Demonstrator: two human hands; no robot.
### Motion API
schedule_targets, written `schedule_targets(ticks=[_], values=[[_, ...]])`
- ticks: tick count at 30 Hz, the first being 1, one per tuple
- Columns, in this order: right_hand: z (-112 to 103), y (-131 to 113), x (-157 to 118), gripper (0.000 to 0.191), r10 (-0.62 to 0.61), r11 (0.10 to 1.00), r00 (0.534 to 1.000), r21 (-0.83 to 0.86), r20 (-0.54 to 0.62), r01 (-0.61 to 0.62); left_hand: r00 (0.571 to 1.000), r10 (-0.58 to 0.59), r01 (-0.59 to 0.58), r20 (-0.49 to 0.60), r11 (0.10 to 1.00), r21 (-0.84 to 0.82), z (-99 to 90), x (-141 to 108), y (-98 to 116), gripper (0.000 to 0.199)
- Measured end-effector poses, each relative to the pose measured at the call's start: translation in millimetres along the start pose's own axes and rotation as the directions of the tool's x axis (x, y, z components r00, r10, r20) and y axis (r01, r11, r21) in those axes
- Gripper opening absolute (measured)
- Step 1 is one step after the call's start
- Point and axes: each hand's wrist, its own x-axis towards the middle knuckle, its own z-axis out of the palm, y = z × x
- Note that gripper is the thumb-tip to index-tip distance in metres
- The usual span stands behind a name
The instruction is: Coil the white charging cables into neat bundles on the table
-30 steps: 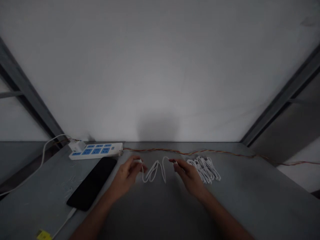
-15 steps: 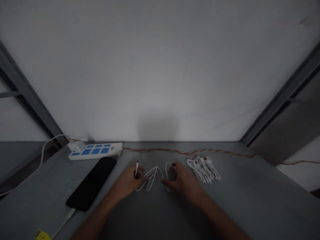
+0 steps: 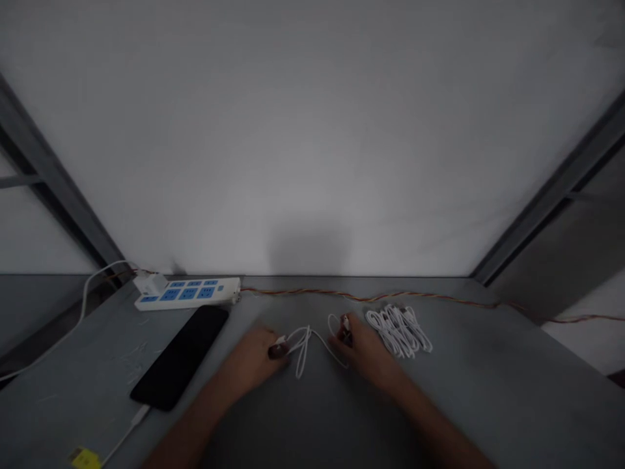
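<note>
A white cable [image 3: 303,352] lies in loose loops between my hands on the grey table. My left hand [image 3: 263,355] is closed on one end of it, with a white plug showing at the fingertips. The other end is pinched in my right hand [image 3: 354,339], its connector pointing up between thumb and fingers. Just beyond my right hand rests a bundle of several coiled white cables [image 3: 399,331]. Left of my left hand lies a black phone [image 3: 180,358], face up and slanted, with a white lead at its near end.
A white power strip [image 3: 188,294] with blue sockets and a white charger [image 3: 150,284] sits at the back left. Twisted red and yellow wires [image 3: 312,292] run along the wall. A yellow tag [image 3: 84,457] is at the near left edge of the grey table [image 3: 512,384].
My left hand has turned, and the plug that stood upright now points toward the loops. The cable has shifted slightly right. My right hand's fingers have closed around the connector, which is now more visible.
</note>
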Motion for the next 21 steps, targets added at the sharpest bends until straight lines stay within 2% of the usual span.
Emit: schedule_targets(ticks=[3,6,11,14,17,19,21], values=[[1.3,2.3,1.6,0.017,0.005,1.0,1.0,-0.011,-0.004,-0.005,1.0,0.025,-0.027,0.018,0.989,0.143,-0.4,-0.8,1.8,0.013],[0.3,4.2,3.7,0.018,0.01,1.0,1.0,0.005,-0.027,-0.01,1.0,0.009,-0.01,0.009,0.991,0.136,-4.0,-3.0,4.0,0.013],[-5.5,9.8,8.6,0.023,0.029,0.993,0.992,0.114,-0.125,-0.015,0.997,-0.074,0.074,-0.006,0.997,-0.001,-16.6,-2.8,4.1,0.017],[-9.9,14.0,13.2,0.024,0.044,0.96,0.985,0.28,-0.169,0.005,0.991,-0.134,0.132,-0.017,0.986,-0.105,-23.5,0.9,-1.5,0.021],[-16.8,16.8,17.6,0.03,0.121,0.888,0.974,0.459,-0.19,-0.02,0.971,-0.221,0.196,-0.093,0.955,-0.222,-29.2,5.3,-11.1,0.028],[-23.8,19.2,19.8,0.033,0.195,0.85,0.949,0.525,-0.247,-0.038,0.948,-0.29,0.242,-0.132,0.925,-0.294,-32.8,7.6,-18.2,0.037],[-32.4,23.2,21.3,0.038,0.281,0.799,0.897,0.602,-0.341,-0.021,0.93,-0.346,0.284,-0.125,0.89,-0.356,-35.8,9.0,-23.9,0.045]])
